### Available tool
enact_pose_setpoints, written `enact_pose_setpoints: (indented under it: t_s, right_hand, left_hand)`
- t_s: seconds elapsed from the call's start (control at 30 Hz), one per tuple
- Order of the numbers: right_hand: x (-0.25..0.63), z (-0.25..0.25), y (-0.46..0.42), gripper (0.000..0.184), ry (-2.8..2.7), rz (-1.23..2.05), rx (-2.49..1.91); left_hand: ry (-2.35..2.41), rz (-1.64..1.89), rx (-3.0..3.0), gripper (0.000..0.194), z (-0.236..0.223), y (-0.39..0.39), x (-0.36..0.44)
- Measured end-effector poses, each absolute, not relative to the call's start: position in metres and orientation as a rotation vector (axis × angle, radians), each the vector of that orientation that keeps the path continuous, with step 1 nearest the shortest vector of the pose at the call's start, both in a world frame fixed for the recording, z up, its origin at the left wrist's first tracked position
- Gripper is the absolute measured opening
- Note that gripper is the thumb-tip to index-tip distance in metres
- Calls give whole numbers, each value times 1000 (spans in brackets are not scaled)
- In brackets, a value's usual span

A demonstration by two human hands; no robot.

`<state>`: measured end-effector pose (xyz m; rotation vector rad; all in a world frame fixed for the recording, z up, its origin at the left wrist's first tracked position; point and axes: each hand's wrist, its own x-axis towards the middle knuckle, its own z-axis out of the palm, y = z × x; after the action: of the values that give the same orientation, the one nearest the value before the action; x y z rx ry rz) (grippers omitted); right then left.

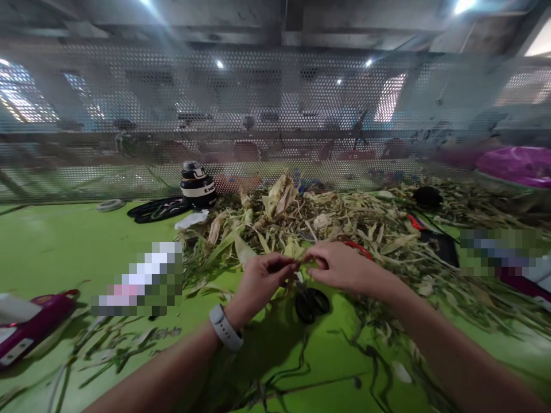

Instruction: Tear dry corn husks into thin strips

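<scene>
My left hand (269, 275), with a pale watch (225, 328) on its wrist, pinches thumb and fingers together over the green table. Facing it, my right hand (340, 267) also has its fingers closed, the tips almost meeting those of the left. A pale yellow-green piece of husk (294, 248) shows at the fingertips, partly hidden by them. Both hands appear to grip it. Just beneath lies a pair of scissors (310, 305) with black handles. A heap of dried husks (344, 215) spreads behind the hands, with a red handle (358, 250) poking out near my right wrist.
A black bottle (198, 186) stands at the back left beside a black coiled item (157, 209) and a roll of tape (111, 205). Magenta tools (38, 321) lie far left. A purple bag (516, 166) sits back right. A perforated screen (275, 115) borders the table (51, 235).
</scene>
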<state>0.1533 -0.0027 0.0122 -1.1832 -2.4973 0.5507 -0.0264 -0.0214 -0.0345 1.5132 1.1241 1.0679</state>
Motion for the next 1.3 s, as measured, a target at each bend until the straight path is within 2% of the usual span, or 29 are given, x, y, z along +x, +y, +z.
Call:
enact_pose_setpoints:
  t_s: [0.1,0.23,0.33,0.5,0.63,0.87,1.1,1.3]
  right_hand:
    - [153,12,0,15,-2531,509,-1111]
    - [156,13,5,15,-2495,577,-1086]
    - [158,14,8,16,-2451,602,-1137]
    - [157,7,11,12,-2431,632,-1102]
    - [157,7,12,10,-2468,663,-1059]
    - [172,19,15,26,-2617,1108,-1015]
    - [164,18,10,24,-2637,985,-925]
    - [159,12,10,22,-2609,998,-966]
  left_hand:
    - [1118,1127,1577,19,-40,-19,-27]
    - [1152,1449,1906,9,-40,-18,-31]
    - [1053,1517,2097,10,-37,-21,-34]
    - [803,1178,2221,15,-35,-29,-33]
    - [913,1061,1750,16,-35,-26,-30]
    - [1022,821,1215,27,-35,-16,-34]
    - [1021,708,1162,26,-32,-23,-31]
    - [953,654,1021,15,-28,-27,-29]
